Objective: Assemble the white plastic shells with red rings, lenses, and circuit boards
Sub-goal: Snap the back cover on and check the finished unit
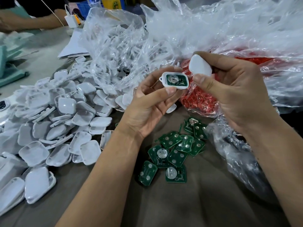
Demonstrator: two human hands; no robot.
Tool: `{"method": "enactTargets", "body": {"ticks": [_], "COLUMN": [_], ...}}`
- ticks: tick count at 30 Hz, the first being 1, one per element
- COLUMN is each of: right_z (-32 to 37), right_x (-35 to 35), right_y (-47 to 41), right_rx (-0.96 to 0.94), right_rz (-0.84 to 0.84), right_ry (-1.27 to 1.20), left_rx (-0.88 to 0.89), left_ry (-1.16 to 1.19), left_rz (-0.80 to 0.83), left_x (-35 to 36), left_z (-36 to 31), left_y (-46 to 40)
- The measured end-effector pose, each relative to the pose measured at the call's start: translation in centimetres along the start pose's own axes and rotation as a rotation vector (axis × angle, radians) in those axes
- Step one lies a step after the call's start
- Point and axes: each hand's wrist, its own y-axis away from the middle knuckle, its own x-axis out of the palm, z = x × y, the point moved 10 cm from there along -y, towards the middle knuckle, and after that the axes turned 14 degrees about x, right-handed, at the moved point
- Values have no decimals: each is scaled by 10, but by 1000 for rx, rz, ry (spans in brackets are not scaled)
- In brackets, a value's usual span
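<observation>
Now | left hand (147, 102) fingers pinch open shell (175, 81) with green board seated inside | right hand (229, 89) fingers grip white cover (200, 66) | loose boards (173, 153) on counter (196, 202)

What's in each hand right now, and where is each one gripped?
Left hand pinches the open shell with a circuit board inside, by its edges. Right hand pinches the white cover by its lower edge.
</observation>
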Motion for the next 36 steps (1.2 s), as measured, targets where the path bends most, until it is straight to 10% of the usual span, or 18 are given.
{"method": "enactTargets", "body": {"ticks": [25, 36], "right_z": [-8, -10], "right_x": [-5, -7], "right_y": [-3, 1], "right_rx": [40, 3], "right_rz": [9, -137], "right_ry": [-204, 104], "left_rx": [42, 122], "left_ry": [-138, -317], "left_rz": [-36, -39], "left_x": [-3, 1], "left_z": [3, 1], "left_y": [1, 4]}}
